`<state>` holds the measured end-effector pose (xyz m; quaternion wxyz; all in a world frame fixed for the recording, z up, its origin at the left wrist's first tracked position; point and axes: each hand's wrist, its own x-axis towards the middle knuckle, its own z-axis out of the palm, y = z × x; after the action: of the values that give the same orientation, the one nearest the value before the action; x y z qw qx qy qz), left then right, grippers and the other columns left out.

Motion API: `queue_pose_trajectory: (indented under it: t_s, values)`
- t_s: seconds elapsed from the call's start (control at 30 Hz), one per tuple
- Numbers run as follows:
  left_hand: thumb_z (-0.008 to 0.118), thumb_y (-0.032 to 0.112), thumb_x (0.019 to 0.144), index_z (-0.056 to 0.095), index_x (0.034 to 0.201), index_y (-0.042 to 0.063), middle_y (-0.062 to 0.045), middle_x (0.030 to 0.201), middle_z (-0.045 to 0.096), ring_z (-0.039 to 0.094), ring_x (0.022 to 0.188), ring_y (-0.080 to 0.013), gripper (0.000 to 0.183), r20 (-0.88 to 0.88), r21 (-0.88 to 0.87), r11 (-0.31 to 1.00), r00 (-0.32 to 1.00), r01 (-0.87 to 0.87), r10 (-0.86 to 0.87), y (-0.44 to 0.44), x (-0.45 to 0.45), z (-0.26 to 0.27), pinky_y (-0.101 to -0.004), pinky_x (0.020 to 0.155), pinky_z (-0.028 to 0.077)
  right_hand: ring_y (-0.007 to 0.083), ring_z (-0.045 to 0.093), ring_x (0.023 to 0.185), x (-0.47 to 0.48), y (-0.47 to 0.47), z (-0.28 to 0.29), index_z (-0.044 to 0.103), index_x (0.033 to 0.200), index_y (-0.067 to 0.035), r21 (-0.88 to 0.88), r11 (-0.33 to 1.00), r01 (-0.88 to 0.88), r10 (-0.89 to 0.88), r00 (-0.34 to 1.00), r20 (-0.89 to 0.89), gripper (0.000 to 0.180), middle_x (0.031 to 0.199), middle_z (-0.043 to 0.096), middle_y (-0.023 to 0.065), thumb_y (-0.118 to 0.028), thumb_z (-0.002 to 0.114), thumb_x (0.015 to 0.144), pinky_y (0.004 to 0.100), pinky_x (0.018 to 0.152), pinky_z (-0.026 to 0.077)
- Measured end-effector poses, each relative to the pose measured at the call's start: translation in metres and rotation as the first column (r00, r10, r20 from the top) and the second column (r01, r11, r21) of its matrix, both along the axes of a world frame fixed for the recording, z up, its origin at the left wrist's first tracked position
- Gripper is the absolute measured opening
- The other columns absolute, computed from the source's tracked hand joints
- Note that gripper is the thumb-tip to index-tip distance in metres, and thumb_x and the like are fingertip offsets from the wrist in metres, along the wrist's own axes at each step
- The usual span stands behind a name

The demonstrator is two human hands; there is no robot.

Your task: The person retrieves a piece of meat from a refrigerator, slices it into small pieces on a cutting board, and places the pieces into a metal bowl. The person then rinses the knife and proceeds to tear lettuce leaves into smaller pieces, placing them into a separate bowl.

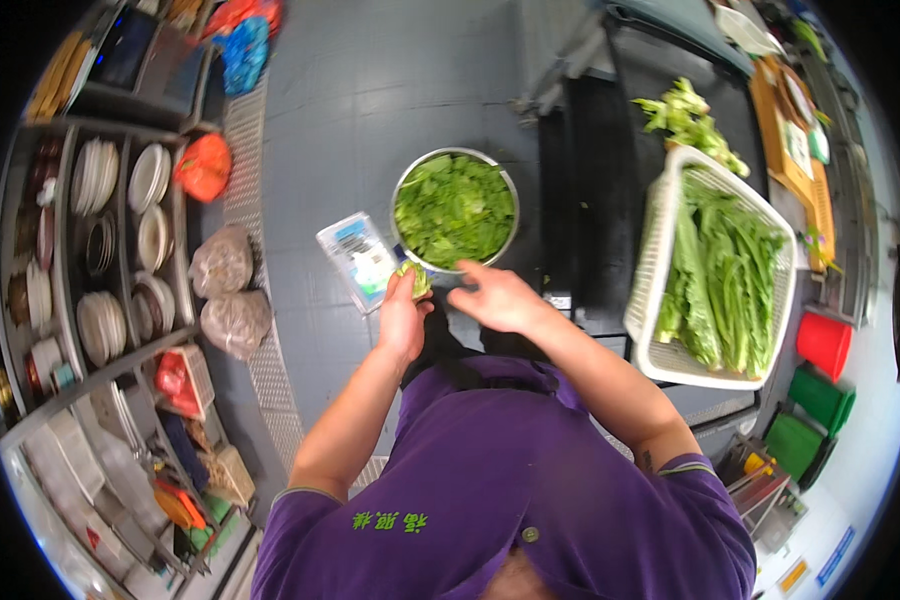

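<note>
My left hand (400, 319) grips a short pale-green lettuce stub (420, 280) between thumb and fingers. Just beyond both hands stands a round metal bowl (513, 184), filled with torn or cut green leaves (454, 210). At the bowl's near edge is my right hand (501, 298), slightly blurred, its thumb and fingers apart and nothing visible in them. To the right, a white plastic basket (656, 255) holds several long whole lettuces (720, 277). Pale lettuce trimmings (690, 127) lie past the basket's far end.
A clear-and-blue plastic package (360, 261) lies left of the bowl. The black counter (585, 202) runs along my right. Shelves of stacked plates (97, 176) line the left, with filled plastic bags (225, 262) on the floor beside them. A red bucket (825, 345) is at far right.
</note>
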<state>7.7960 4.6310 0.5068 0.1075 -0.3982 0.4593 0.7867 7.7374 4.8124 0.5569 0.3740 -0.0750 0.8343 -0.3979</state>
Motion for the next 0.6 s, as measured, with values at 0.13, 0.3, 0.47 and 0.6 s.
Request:
queue_pose_trajectory:
  t_s: [0.13,0.3,0.47,0.6]
  values:
    - [0.04,0.035,0.109,0.047,0.138,0.006,-0.008,0.129,0.058,0.055,0.115,-0.0193,0.041,-0.19,0.289,0.948,0.978,0.137,-0.084,0.077,-0.008,0.044,-0.0379,0.104,0.041,0.0402,0.066,0.108,0.009,0.033,0.032,0.053,0.134,0.0,-0.125,0.987,0.096,-0.119,0.975,-0.186,0.061,0.115,0.066,0.0272,-0.034,0.068,0.086,0.0435,0.095,0.052]
    - [0.049,0.04,0.105,0.03,0.155,0.007,-0.009,0.149,0.042,0.045,0.13,-0.0195,0.063,-0.39,0.181,0.896,0.866,0.406,-0.314,0.114,-0.022,0.066,-0.0357,0.102,0.038,0.0367,0.069,0.103,-0.043,0.124,0.086,0.061,0.123,-0.008,0.023,0.999,0.05,-0.041,0.951,-0.306,0.051,0.109,0.07,0.0205,-0.028,0.072,0.078,0.0418,0.091,0.055]
    - [0.061,0.029,0.098,0.049,0.138,0.006,-0.006,0.119,0.058,0.057,0.109,-0.0204,0.047,-0.168,0.14,0.913,0.918,0.383,-0.359,0.101,-0.006,0.051,-0.0363,0.087,0.048,0.0346,0.069,0.104,-0.151,0.268,0.109,0.055,0.139,-0.009,0.169,0.886,0.432,-0.251,0.752,-0.61,0.064,0.115,0.07,0.0217,-0.031,0.069,0.081,0.0414,0.095,0.054]
    - [0.058,0.027,0.097,0.057,0.121,0.007,-0.004,0.101,0.06,0.06,0.096,-0.0221,0.031,0.032,0.393,0.9,0.975,0.189,-0.219,0.073,0.027,0.027,-0.0368,0.08,0.049,0.0337,0.061,0.123,-0.222,0.396,0.073,0.052,0.143,-0.006,0.522,0.62,0.586,-0.208,0.764,-0.61,0.071,0.13,0.065,0.0202,-0.044,0.068,0.084,0.0418,0.105,0.047]
